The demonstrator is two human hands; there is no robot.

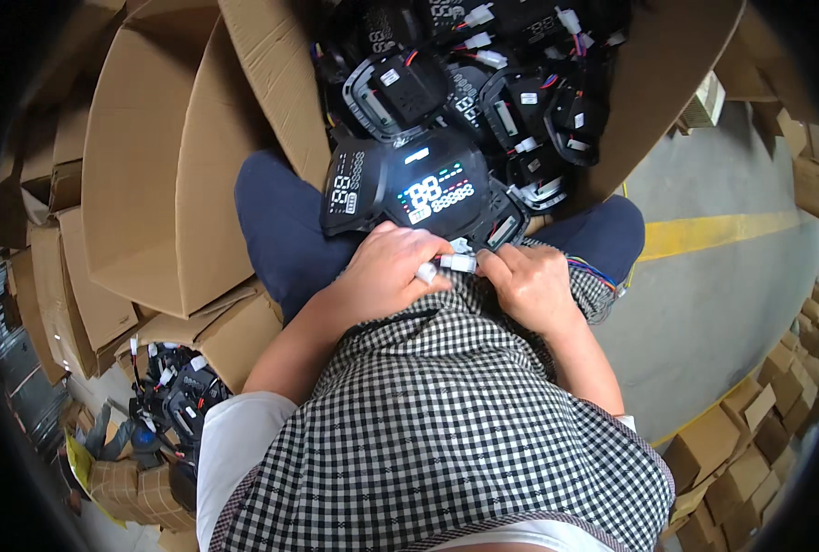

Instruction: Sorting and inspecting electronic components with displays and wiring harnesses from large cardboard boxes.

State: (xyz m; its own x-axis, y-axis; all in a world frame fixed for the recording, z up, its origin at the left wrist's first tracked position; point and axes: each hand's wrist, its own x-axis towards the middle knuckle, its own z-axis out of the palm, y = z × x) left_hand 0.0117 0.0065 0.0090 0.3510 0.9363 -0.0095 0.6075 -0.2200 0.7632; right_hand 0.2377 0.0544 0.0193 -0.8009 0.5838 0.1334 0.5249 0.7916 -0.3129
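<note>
Over my lap, my left hand [393, 273] and my right hand [531, 283] work close together on white plastic wire connectors. The left fingers are closed on one connector [426, 272]. My right thumb and fingers pinch another white connector [459, 264], which lies between the hands; whether the two are plugged together I cannot tell. Just beyond the hands rests a black instrument display [442, 184], its screen lit with white, green and red segments. A second black display panel [343, 193], unlit apart from its pale markings, lies against its left side.
A large open cardboard box [276, 83] ahead holds many black display units [396, 92] with wires and white plugs. Empty-looking cartons [143, 156] stand at left, with more units [184, 396] in a lower box. At right are grey floor, a yellow line [713, 235] and stacked cartons [704, 432].
</note>
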